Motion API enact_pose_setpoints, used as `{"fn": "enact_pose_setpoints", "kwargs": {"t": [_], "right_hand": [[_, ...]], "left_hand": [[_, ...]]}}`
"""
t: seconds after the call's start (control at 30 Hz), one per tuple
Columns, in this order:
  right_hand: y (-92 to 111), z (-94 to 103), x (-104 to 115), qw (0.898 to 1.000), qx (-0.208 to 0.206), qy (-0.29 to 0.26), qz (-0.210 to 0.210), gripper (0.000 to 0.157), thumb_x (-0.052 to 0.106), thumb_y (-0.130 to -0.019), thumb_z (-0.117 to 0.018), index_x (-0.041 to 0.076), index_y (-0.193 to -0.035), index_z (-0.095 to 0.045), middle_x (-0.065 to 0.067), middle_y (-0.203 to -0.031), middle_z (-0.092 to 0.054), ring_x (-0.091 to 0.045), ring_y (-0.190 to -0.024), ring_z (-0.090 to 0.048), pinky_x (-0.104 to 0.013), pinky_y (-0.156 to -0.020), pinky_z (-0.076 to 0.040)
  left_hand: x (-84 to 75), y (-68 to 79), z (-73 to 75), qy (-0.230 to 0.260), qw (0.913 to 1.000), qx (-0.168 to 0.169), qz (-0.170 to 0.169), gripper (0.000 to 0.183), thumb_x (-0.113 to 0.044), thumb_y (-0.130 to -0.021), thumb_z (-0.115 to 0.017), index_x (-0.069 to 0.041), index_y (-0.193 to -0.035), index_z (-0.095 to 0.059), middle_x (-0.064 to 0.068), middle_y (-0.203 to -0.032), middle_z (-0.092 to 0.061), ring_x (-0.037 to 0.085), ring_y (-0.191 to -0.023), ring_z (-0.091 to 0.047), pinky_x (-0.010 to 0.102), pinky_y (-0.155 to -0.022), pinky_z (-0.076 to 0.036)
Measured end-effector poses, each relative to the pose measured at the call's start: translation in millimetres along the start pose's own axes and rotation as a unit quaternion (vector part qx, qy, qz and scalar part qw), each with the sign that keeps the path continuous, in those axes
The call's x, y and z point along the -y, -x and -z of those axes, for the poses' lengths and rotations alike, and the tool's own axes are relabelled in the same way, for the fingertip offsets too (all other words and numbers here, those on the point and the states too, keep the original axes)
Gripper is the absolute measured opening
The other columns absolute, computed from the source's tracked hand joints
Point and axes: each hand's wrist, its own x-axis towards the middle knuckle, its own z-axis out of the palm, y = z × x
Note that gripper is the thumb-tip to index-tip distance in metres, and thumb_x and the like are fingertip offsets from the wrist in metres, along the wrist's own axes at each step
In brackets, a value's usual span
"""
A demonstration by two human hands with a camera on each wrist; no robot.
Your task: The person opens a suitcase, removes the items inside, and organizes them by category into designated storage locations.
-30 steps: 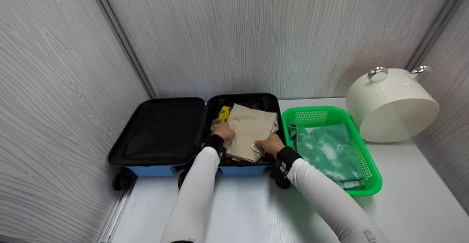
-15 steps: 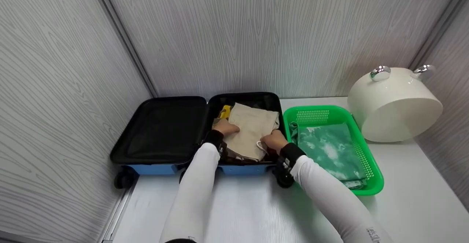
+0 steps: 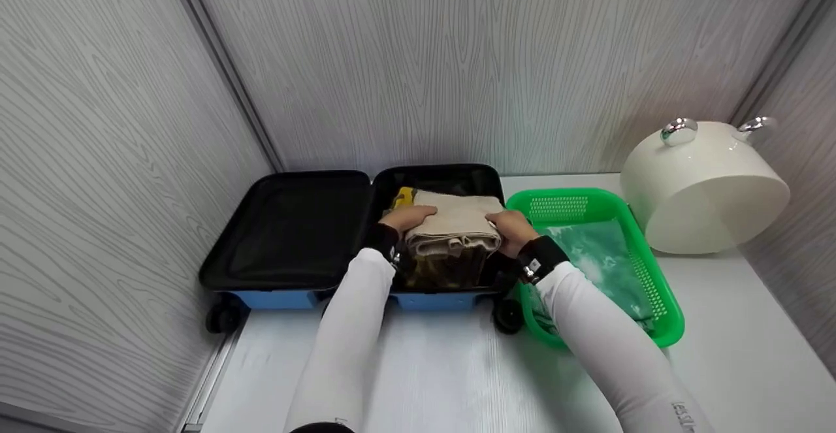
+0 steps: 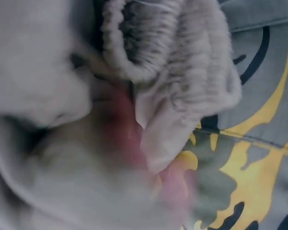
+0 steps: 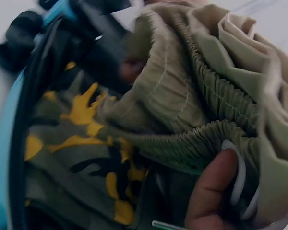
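Observation:
Folded beige pants [image 3: 457, 216] with a gathered elastic waistband [image 5: 182, 96] and a pale drawstring are held between both hands over the right half of an open blue suitcase [image 3: 431, 302]. My left hand [image 3: 409, 217] grips their left side, thumb on top. On the opposite side my right hand [image 3: 513, 227] pinches the edge near the drawstring. The near end of the bundle is raised, showing its folded layers. Beneath lies a yellow, grey and black camouflage garment [image 5: 62, 153] inside the suitcase. In the left wrist view the hand is blurred and partly hidden by beige cloth.
The suitcase's black-lined left half [image 3: 287, 230] lies open beside the wall. To the right stands a green basket [image 3: 663, 302] holding a folded green tie-dye garment [image 3: 594, 256], partly under my right forearm. Behind it, a white rounded case with chrome knobs [image 3: 699, 185] sits in the corner.
The beige pants have gone from lying flat in the suitcase to being lifted and tilted up at the near end. Both hands have risen with them, the right moving up and rightward.

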Motion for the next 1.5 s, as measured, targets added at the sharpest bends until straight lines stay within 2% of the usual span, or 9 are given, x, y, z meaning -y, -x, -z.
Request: {"fn": "enact_pose_setpoints", "kwargs": {"t": [0.13,0.3,0.47,0.63,0.77,0.9,1.1,1.3,1.5], "right_hand": [[1,4.7,3,0.999,0.007,-0.049,-0.012,0.014,0.009,-0.115,-0.042,0.002,-0.108,-0.051,-0.002,-0.080,-0.065,-0.011,-0.067,-0.068,-0.022,-0.064,-0.057],[6,9.6,2,0.996,0.032,-0.079,-0.021,0.017,0.011,-0.116,-0.040,0.002,-0.107,-0.052,-0.002,-0.081,-0.064,-0.011,-0.070,-0.067,-0.023,-0.066,-0.056],[11,17.3,5,0.996,0.052,-0.076,-0.014,0.023,0.012,-0.117,-0.042,0.003,-0.103,-0.057,-0.002,-0.081,-0.067,-0.011,-0.070,-0.069,-0.022,-0.067,-0.057],[20,29.2,7,0.998,0.042,-0.046,-0.021,0.021,0.012,-0.116,-0.041,-0.001,-0.128,-0.051,-0.003,-0.085,-0.068,-0.012,-0.073,-0.070,-0.023,-0.069,-0.058],[29,45.7,10,0.998,0.039,0.025,-0.040,0.052,0.024,-0.117,-0.039,0.003,-0.164,-0.030,-0.002,-0.089,-0.071,-0.012,-0.075,-0.073,-0.027,-0.071,-0.061],[36,60.3,13,0.993,0.035,0.108,-0.039,0.058,0.033,-0.116,-0.048,0.002,-0.164,-0.035,0.002,-0.085,-0.075,-0.010,-0.070,-0.076,-0.027,-0.069,-0.062],[49,83.2,24,0.987,0.017,0.143,0.078,0.063,0.018,-0.113,-0.058,0.001,-0.166,-0.030,0.003,-0.102,-0.074,-0.008,-0.079,-0.077,-0.023,-0.075,-0.062],[72,109.6,41,0.944,-0.047,0.234,0.228,0.079,0.012,-0.107,-0.068,0.009,-0.173,-0.024,-0.012,-0.131,-0.054,-0.007,-0.092,-0.068,-0.023,-0.081,-0.058],[93,134.1,54,0.899,-0.057,0.339,0.271,0.080,0.012,-0.106,-0.069,0.011,-0.173,-0.025,-0.025,-0.155,-0.048,-0.018,-0.123,-0.056,-0.022,-0.096,-0.049]], "left_hand": [[-2.8,-0.3,-10.9,0.069,0.9965,0.044,-0.017,0.065,-0.043,-0.117,-0.035,-0.004,-0.169,-0.035,0.016,-0.178,-0.031,0.030,-0.166,-0.029,0.039,-0.134,-0.024],[-3.7,3.1,-23.9,0.131,0.9911,0.026,-0.002,0.062,-0.041,-0.114,-0.047,-0.005,-0.165,-0.044,0.014,-0.173,-0.040,0.029,-0.160,-0.041,0.039,-0.131,-0.032],[-7.7,2.6,-33.2,0.222,0.9745,0.030,0.006,0.039,-0.034,-0.113,-0.053,-0.006,-0.135,-0.069,0.003,-0.124,-0.071,0.014,-0.111,-0.066,0.028,-0.106,-0.050],[-16.3,4.2,-41.0,0.261,0.9649,0.033,-0.004,0.020,-0.026,-0.110,-0.058,-0.010,-0.106,-0.069,-0.005,-0.091,-0.065,0.007,-0.079,-0.063,0.022,-0.081,-0.052],[-30.6,10.9,-50.7,0.238,0.9710,0.013,-0.018,0.035,-0.022,-0.108,-0.064,0.000,-0.135,-0.064,0.008,-0.122,-0.065,0.015,-0.095,-0.066,0.027,-0.091,-0.054],[-53.0,16.7,-66.4,0.217,0.9750,-0.020,-0.046,0.075,-0.022,-0.105,-0.069,0.005,-0.165,-0.031,0.023,-0.160,-0.045,0.030,-0.131,-0.060,0.039,-0.113,-0.051],[-86.7,17.7,-91.4,0.216,0.9624,-0.080,-0.144,0.079,-0.017,-0.103,-0.072,0.006,-0.163,-0.028,0.027,-0.163,-0.041,0.038,-0.148,-0.049,0.046,-0.123,-0.043],[-102.0,18.4,-112.7,0.262,0.9342,-0.066,-0.233,0.086,-0.012,-0.094,-0.070,0.001,-0.167,-0.026,0.021,-0.158,-0.048,0.025,-0.130,-0.054,0.031,-0.108,-0.044],[-109.1,17.6,-134.6,0.317,0.9198,-0.012,-0.231,0.094,0.006,-0.079,-0.055,-0.001,-0.168,-0.025,0.013,-0.147,-0.045,0.026,-0.118,-0.046,0.032,-0.086,-0.039]]}}
